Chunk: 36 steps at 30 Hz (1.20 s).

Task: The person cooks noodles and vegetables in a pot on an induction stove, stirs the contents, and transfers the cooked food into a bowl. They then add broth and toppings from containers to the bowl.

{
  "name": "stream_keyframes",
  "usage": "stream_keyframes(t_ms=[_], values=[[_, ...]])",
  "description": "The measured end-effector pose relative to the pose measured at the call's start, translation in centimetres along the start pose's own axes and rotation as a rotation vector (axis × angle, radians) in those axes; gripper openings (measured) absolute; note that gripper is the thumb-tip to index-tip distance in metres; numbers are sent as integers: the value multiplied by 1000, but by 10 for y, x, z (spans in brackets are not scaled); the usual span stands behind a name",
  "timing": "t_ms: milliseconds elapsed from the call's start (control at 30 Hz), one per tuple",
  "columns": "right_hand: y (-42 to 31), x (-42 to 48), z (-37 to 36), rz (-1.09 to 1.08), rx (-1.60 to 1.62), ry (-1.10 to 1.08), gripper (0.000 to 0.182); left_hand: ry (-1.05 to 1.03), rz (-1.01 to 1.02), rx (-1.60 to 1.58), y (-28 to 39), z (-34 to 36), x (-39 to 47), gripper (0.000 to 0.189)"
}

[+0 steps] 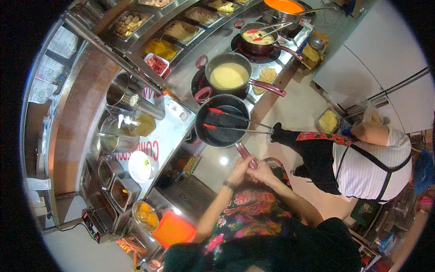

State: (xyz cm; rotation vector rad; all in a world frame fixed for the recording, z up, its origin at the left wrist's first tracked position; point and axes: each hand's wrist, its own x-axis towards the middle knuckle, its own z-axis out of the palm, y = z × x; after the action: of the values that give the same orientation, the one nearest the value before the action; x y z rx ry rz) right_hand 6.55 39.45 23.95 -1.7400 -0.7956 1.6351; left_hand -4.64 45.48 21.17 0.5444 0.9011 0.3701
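Observation:
Both my hands are closed on the dark red handle (245,153) of a deep black pan (222,136). My left hand (240,170) and my right hand (263,172) meet near the handle's end. Red-tipped metal tongs (238,130) lie across the pan, their tips inside it. Just beyond stands a pot with pale yellow liquid (229,75), its handle pointing right. Farther back, a pan of food (260,38) sits on a round burner with another pair of red-tipped tongs in it. A white bowl (140,166) with a bit of green stands on the counter at left.
A co-worker (373,163) in an apron bends at the right. Ingredient trays (180,32) line the counter's back. Steel containers (119,91) stand at left, with an orange tray (175,229) at lower left. A pot of orange liquid (284,6) is at the top.

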Motion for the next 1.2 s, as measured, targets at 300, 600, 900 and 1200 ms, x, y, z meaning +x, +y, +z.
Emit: stream_keyframes(t_ms=[300, 600, 900, 1200], values=[[-8, 9, -11, -87, 16, 14, 32, -20, -18, 86, 4, -7, 10, 32], [-21, 16, -18, -46, -153, -6, 40, 71, 78, -71, 2, -9, 5, 35], [-18, 32, -7, 2, -110, -34, 20, 165, 101, -115, -3, -11, 3, 24], [-39, 24, -2, 10, -34, -4, 19, 118, 167, -70, -10, -24, -10, 21]])
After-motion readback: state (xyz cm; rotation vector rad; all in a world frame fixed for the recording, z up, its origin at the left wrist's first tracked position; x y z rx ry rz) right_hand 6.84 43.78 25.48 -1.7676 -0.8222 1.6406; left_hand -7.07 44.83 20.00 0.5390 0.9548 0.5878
